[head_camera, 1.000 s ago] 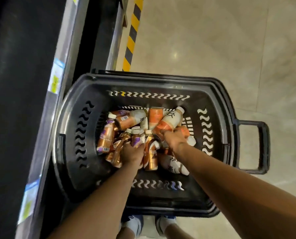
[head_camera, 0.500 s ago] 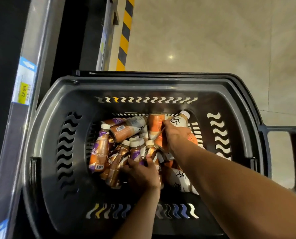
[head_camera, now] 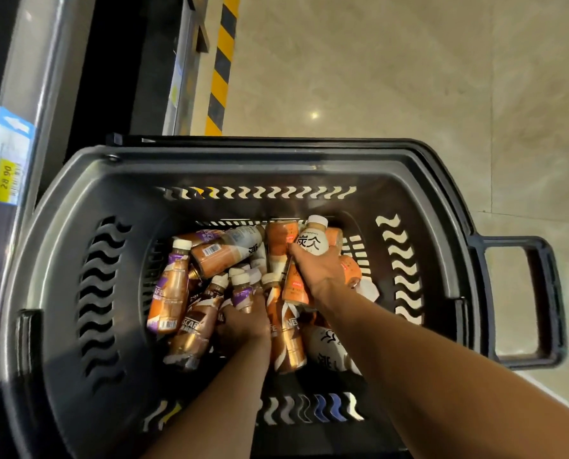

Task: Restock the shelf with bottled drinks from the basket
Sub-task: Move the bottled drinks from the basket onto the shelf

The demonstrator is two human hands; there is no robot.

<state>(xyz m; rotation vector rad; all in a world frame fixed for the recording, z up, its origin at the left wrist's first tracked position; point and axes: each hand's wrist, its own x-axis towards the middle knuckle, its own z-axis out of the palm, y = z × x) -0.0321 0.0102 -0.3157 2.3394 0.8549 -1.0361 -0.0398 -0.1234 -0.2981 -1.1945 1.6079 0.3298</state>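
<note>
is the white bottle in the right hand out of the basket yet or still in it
Still in it. The white bottle, gripped by the right hand, sits among the other bottles, well below the basket rim.

Left hand's fingers (head_camera: 243, 321) buried among bottles (head_camera: 190, 329) — shelf (head_camera: 28, 104) cut off.

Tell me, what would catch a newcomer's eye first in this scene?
A big dark plastic basket fills the view, with a jumble of bottled drinks lying at its bottom. Both bare hands reach in: the right hand grips a white bottle with bold black characters, the left hand digs among copper-coloured ones. A yellow price tag sits at far left.
</note>
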